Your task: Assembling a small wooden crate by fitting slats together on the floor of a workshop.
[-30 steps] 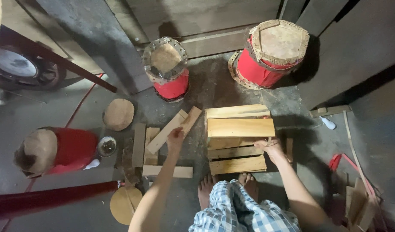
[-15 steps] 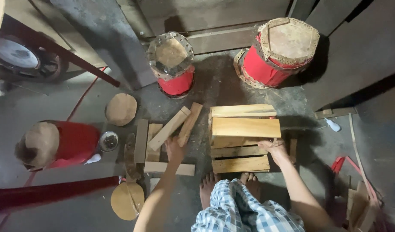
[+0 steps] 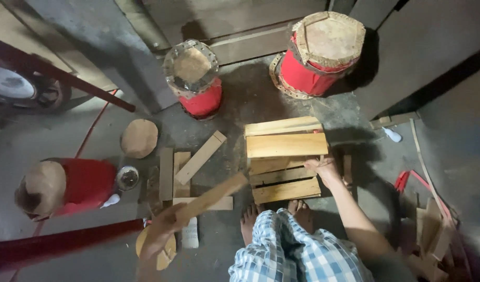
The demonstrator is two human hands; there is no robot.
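Note:
My left hand (image 3: 161, 232) grips a pale wooden slat (image 3: 211, 197) and holds it tilted above the floor, low at left of centre. My right hand (image 3: 326, 169) rests on the right edge of a stack of wooden planks (image 3: 284, 146) in front of my bare feet (image 3: 274, 214). More loose slats (image 3: 198, 156) lie on the concrete floor between the two hands, one of them diagonal.
Two red drums stand at the back, a smaller one (image 3: 194, 78) and a larger one (image 3: 321, 52). A third red drum (image 3: 62, 185) lies at left beside a small tin (image 3: 127, 177). Round wooden discs (image 3: 139, 138) and a red pole (image 3: 67, 243) lie nearby. Wood scraps (image 3: 433, 230) sit at right.
My left hand has picked a slat off the floor pile and pulled it back toward me. My right hand has stayed on the plank stack.

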